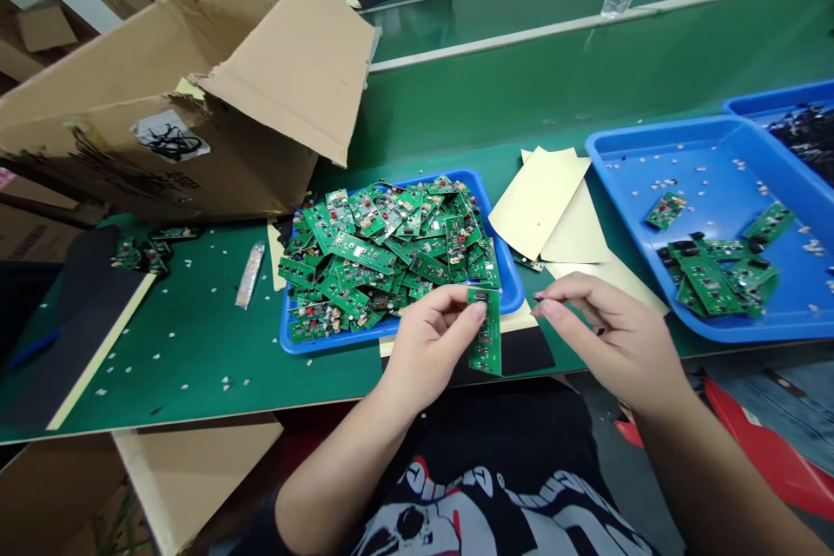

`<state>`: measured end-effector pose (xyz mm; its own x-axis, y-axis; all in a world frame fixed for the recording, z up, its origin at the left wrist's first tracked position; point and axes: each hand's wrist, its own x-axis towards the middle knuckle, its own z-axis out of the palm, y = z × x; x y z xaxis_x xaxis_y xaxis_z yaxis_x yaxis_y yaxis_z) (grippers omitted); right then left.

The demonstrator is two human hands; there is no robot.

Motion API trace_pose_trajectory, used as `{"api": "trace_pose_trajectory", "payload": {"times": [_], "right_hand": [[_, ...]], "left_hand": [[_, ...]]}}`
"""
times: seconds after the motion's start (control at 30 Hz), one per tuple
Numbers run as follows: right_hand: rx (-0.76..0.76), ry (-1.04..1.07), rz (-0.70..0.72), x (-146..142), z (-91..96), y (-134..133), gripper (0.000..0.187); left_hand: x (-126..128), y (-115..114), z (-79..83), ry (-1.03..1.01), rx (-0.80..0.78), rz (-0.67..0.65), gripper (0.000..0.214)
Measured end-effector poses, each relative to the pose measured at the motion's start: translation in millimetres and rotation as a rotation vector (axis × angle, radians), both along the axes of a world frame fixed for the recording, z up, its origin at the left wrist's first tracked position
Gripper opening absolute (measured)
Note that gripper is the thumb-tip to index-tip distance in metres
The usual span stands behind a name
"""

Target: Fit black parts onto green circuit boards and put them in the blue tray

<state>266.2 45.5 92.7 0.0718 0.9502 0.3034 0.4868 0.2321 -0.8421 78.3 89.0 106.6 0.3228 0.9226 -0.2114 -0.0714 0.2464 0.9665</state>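
Left hand pinches circuit board by its left edge, long axis upright. Right hand just right of board, fingertips pressed together; anything held too small to tell.

GREEN LINE: On the green desk, a blue tray heaped with circuit boards sits just beyond the left grip. A cardboard box lies tipped on its side farther off to that grip's left. Beige sheets lie beyond the right grip, with a second blue tray to its right. A black pad, a silvery packet and white crumbs lie well left of the left grip.
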Motion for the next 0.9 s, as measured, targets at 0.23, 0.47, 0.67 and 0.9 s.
{"api": "trace_pose_trajectory", "payload": {"times": [0.23, 0.47, 0.67, 0.9], "right_hand": [[0.265, -0.423, 0.141, -2, 30.6, 5, 0.012], [0.311, -0.579, 0.175, -5, 34.7, 5, 0.017], [0.339, -0.672, 0.215, -6, 41.0, 8, 0.024], [0.310, -0.684, 0.223, -7, 42.5, 10, 0.025]], "left_hand": [[9, -5, 14.2, 0.136, 0.118, -0.046, 0.027], [10, -7, 18.9, 0.105, 0.076, -0.081, 0.031], [10, -6, 19.4, 0.122, 0.083, -0.089, 0.034], [11, -6, 17.6, 0.147, 0.126, -0.080, 0.033]]}}
